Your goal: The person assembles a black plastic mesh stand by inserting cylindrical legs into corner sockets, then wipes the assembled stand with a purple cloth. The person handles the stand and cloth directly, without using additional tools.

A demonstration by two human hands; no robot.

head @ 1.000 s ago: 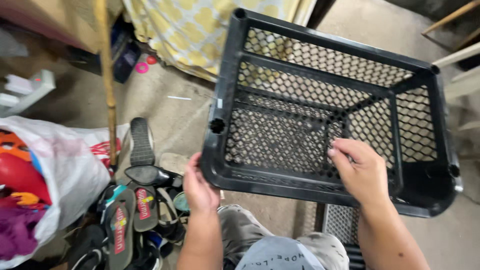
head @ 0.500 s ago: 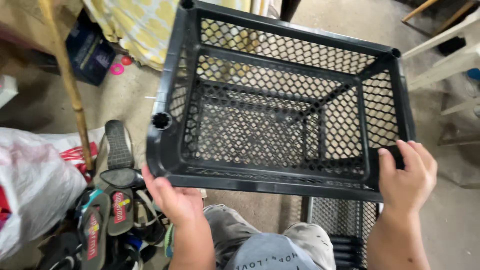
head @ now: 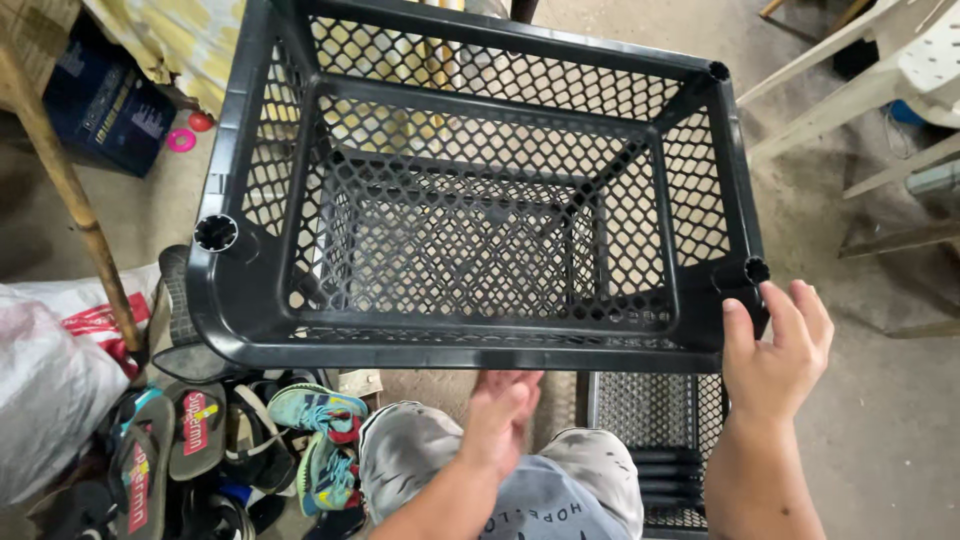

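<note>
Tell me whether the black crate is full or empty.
Empty: the crate shows only bare mesh inside, floor visible through it. Right hand grips its corner.

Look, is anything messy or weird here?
Yes. The shoes at lower left lie jumbled on each other, not in pairs. The black crate is held up in the air by the right hand at its corner, the left hand beneath its near edge.

Dark blue rectangular box [head: 105,105] with pale printed panels: on the floor, far up and left of the left hand [head: 503,415], beyond the crate's left corner. White plastic bag [head: 50,370] with a red printed patch: bulging on the floor, well left of the left hand, beside the heaped sandals.
</note>
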